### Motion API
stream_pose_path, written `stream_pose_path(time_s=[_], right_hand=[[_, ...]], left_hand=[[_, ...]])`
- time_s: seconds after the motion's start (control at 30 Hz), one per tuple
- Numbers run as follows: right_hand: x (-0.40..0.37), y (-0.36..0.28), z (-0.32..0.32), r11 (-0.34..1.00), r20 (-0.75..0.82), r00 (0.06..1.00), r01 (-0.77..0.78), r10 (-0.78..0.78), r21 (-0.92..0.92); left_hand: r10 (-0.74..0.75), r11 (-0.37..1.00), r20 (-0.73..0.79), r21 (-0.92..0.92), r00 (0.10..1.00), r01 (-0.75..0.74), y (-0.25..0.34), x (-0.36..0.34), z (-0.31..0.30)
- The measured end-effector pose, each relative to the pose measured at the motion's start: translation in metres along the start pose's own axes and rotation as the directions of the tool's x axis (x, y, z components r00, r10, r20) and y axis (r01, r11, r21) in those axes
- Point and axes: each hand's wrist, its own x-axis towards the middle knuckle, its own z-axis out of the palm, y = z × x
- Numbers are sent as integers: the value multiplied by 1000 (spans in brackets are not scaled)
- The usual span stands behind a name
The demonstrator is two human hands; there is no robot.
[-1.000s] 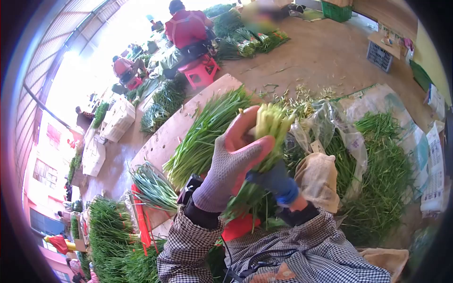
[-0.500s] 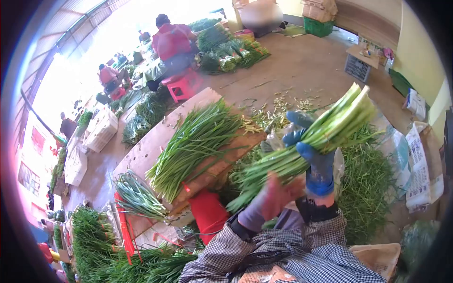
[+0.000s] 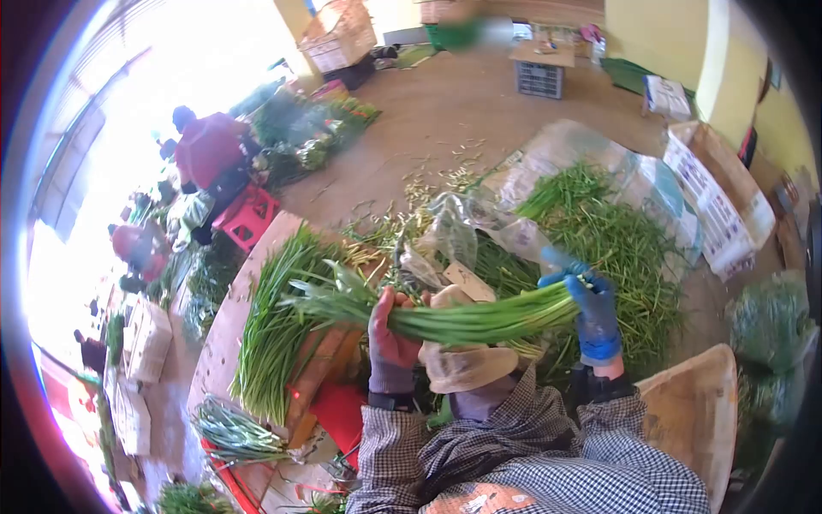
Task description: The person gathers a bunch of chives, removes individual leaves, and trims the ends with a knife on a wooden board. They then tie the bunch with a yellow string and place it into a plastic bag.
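A long bunch of green chives point(image 3: 479, 320) is stretched level across in front of my chest. My left hand point(image 3: 394, 330), in a purple-grey glove, grips it toward the leafy end, whose tips fan out to the left. At the pale cut ends, my right hand point(image 3: 591, 304) in a blue rubber glove has its fingers around the stalks. Left of my left hand, a large pile of chives point(image 3: 274, 317) lies on a slanted board point(image 3: 224, 330). Below that pile is a smaller tied-looking bundle point(image 3: 235, 431).
Loose greens point(image 3: 616, 231) lie heaped on plastic sheeting point(image 3: 565, 141) beyond my right hand. Clear plastic bags point(image 3: 479, 224) crumple ahead. A white crate point(image 3: 715, 197) stands at right, a basket point(image 3: 693, 411) beside my right arm. Another person point(image 3: 210, 150) sits at a pink stool point(image 3: 247, 216).
The bunch has come down from a raised, steep tilt to nearly level. My left hand now wraps round its leafy part, and my right hand has shifted to the cut ends. The view has turned rightward.
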Motion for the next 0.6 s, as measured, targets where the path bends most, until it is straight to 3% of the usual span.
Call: stream_pose_path(time_s=[0.07, 0.1, 0.13, 0.17, 0.2, 0.23, 0.27, 0.3, 0.33, 0.4, 0.43, 0.47, 0.5, 0.57, 0.6], right_hand=[[2, 15, -19, 998, -57, 997, 45, -48, -52], [5, 20, -27, 991, -82, 992, 90, -98, -103], [9, 21, -36, 971, -86, 988, 106, -127, -213], [11, 23, -41, 973, -115, 986, 96, -122, -209], [13, 28, -44, 908, -6, 993, 105, -118, -405], [12, 36, -46, 804, 100, 991, 129, -86, -581], [9, 57, -47, 723, 142, 966, 256, -216, -641], [2, 55, -44, 728, 133, 968, 248, -213, -639], [-3, 49, -41, 810, 110, 992, 120, -69, -574], [-13, 40, -40, 878, 50, 966, -208, 253, -432], [-15, 40, -48, 878, 44, 967, -206, 249, -432], [-20, 40, -60, 855, 16, 983, -149, 181, -497], [-27, 40, -73, 822, -7, 993, -98, 114, -561], [-37, 36, -115, 798, -144, 974, -226, 176, -559], [-42, 38, -136, 795, -145, 973, -228, 177, -562]], left_hand=[[-220, 925, -227, 259, 949, 277, -3, -29, 54], [-319, 756, -304, 490, 898, 434, -2, -44, 70], [-381, 502, -400, 668, 834, 550, 1, -58, 76], [-400, 480, -404, 672, 822, 564, 6, -72, 60], [-459, 157, -323, 887, 827, 434, 15, -85, 38], [-542, -165, -254, 967, 801, 195, 21, -86, 37], [-556, -174, -258, 966, 790, 193, 27, -81, 38], [-334, 404, -214, 848, 918, 344, 33, -74, 61], [-82, 860, -310, 458, 947, 225, 39, -70, 73], [-71, 907, -265, 384, 962, 172, 58, -67, 33], [-60, 947, -213, 297, 975, 123, 60, -61, 25], [30, 950, -274, 308, 961, 58, 52, -63, 19], [24, 949, -276, 309, 961, 65, 54, -66, 9], [-2, 938, -194, 339, 981, 69, 58, -78, -20], [33, 954, -256, 296, 966, 46, 54, -85, -16]])
